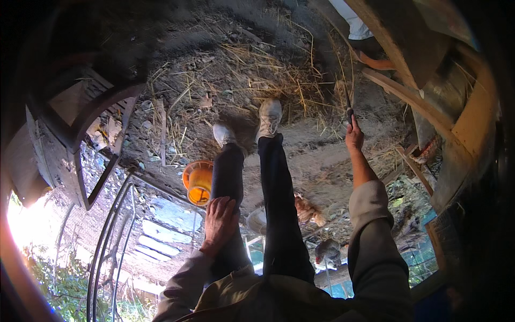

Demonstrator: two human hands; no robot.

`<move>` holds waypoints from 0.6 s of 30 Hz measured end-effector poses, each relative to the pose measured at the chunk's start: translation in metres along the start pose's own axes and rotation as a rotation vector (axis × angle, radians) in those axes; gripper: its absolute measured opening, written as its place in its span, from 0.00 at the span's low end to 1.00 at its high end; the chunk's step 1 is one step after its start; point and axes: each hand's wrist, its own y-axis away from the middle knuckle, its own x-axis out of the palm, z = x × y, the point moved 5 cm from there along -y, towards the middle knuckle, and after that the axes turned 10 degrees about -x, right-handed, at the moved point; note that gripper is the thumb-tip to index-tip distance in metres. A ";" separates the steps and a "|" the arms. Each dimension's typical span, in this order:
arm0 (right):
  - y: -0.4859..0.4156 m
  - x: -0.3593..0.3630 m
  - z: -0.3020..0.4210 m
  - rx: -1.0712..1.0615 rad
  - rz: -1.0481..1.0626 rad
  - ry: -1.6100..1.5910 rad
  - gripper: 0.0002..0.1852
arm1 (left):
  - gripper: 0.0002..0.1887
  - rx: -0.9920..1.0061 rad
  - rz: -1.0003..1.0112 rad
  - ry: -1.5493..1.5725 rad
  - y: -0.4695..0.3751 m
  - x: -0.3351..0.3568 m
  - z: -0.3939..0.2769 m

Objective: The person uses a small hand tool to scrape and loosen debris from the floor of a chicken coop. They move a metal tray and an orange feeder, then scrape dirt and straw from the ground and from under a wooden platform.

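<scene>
My right hand (354,136) is closed around the dark handle of a thin, long hand tool (347,98). The tool points away from me over the straw-strewn ground, and its far end blurs into the dark straw. My left hand (220,220) rests flat on my left trouser leg (228,173) with nothing held in it. Just beyond that hand, beside the leg, is an orange plastic poultry feeder (197,177). Loose straw (277,74) covers the dirt floor ahead of my shoes (268,116).
A brown hen (309,210) and a grey hen (328,252) are behind my legs, near a pale round bowl (256,220). Wooden boards (418,104) slant along the right. At left are a wooden box frame (64,161), a metal tube frame (108,229) and paving slabs (167,231).
</scene>
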 end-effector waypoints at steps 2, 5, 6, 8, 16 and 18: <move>0.011 -0.007 0.032 -0.112 -0.115 -0.129 0.26 | 0.26 0.012 0.017 -0.025 0.003 0.003 0.000; 0.019 -0.013 0.093 -0.204 -0.210 -0.215 0.25 | 0.25 0.040 -0.001 -0.038 0.009 0.003 0.003; 0.020 -0.012 0.117 -0.239 -0.225 -0.222 0.26 | 0.25 0.042 0.003 -0.042 0.010 0.004 0.006; 0.019 -0.006 0.162 -0.259 -0.121 -0.242 0.27 | 0.25 0.048 0.000 -0.041 0.016 0.002 0.010; 0.060 0.003 0.328 -0.379 0.002 -0.214 0.28 | 0.25 0.010 -0.131 0.046 0.044 0.011 0.017; 0.082 -0.001 0.350 -0.385 0.042 -0.148 0.28 | 0.24 -0.016 -0.172 0.055 0.052 0.015 0.022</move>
